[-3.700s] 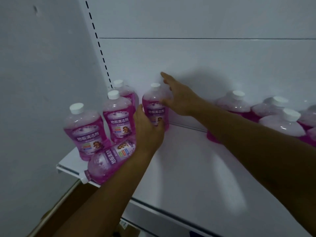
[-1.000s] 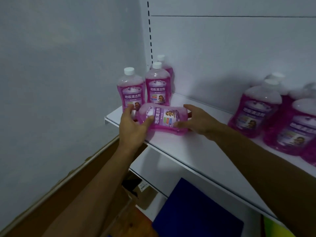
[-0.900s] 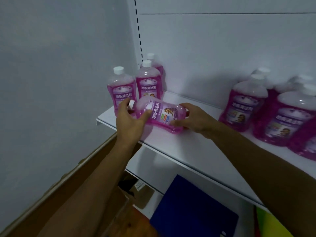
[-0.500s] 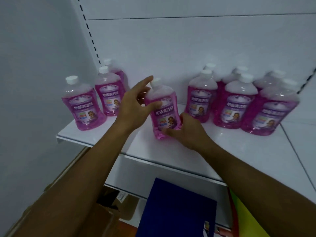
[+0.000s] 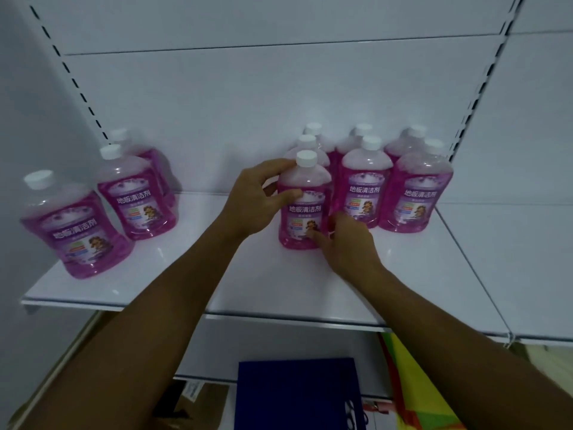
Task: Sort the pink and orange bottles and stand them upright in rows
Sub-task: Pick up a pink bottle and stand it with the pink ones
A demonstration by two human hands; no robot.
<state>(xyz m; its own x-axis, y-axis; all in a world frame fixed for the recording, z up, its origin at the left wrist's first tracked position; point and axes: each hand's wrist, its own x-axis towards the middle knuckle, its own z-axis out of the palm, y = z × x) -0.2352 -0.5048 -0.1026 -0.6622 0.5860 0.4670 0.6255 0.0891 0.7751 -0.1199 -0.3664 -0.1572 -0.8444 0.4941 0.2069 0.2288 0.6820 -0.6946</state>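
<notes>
A pink bottle (image 5: 302, 209) with a white cap stands upright on the white shelf (image 5: 263, 283), at the front of the left row of a cluster. My left hand (image 5: 259, 198) grips its shoulder, thumb across the front and fingers round the back. My right hand (image 5: 347, 243) holds its lower right side near the base. Several more pink bottles (image 5: 364, 184) stand upright in rows to the right and behind. Three pink bottles (image 5: 77, 225) stand at the shelf's left end. No orange bottle is in view.
The shelf's back panel and slotted uprights (image 5: 483, 76) rise behind the bottles. A wall closes off the left. Below the shelf are a dark blue folder (image 5: 297, 395), a cardboard box (image 5: 198, 401) and a yellow-green bag (image 5: 415, 389).
The bottle lay on its side near the left group a second ago. Both hands stood it up and moved it right; it is now against the right cluster.
</notes>
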